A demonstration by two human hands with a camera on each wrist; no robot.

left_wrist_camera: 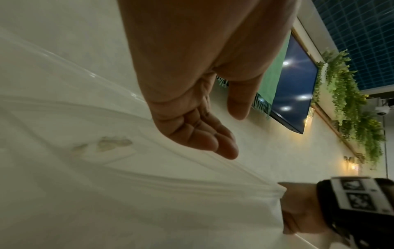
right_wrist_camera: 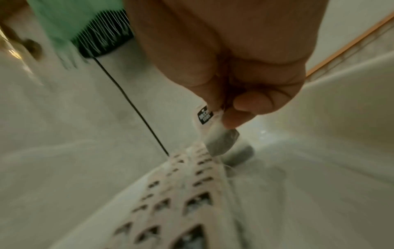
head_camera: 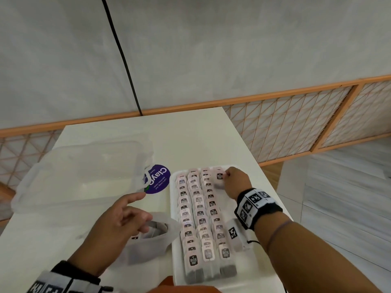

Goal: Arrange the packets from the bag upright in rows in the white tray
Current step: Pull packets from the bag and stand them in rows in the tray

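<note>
Packets (head_camera: 199, 210): small pale pink sachets, each with a black square label, lower ends grey; standing upright in three long rows inside the white tray (head_camera: 174, 259) on the surface (head_camera: 190, 134); a fourth row begun at the far right corner. Right hand (head_camera: 237, 182) pinches one packet (head_camera: 220, 177) by its top between thumb and fingers, holding it at that far corner; the wrist view shows its grey end just above the row. Left hand (head_camera: 118, 225) hovers over the translucent bag (head_camera: 148, 246) beside the tray, fingers loosely spread, holding nothing; a few packets visible in the bag.
</note>
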